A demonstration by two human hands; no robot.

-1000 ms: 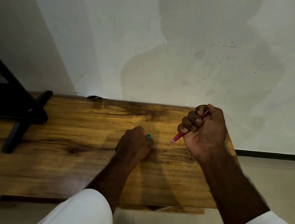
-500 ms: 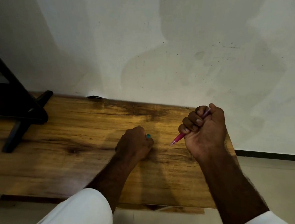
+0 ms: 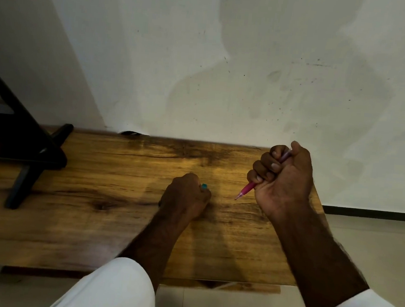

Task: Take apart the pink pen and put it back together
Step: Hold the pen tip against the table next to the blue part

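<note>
Fist of the right hand (image 3: 283, 182) hangs over the far right corner of the wooden bench (image 3: 93, 217), its grip wrapped tight round the pink pen (image 3: 246, 190). The pen's tip pokes out below the little finger, slanting down to the left. The left hand (image 3: 185, 196) rests mid-bench with fingers curled. A small teal bit (image 3: 204, 186) shows at its thumb side; whether that grip holds it I cannot tell. A black stand (image 3: 24, 157) sits far left
</note>
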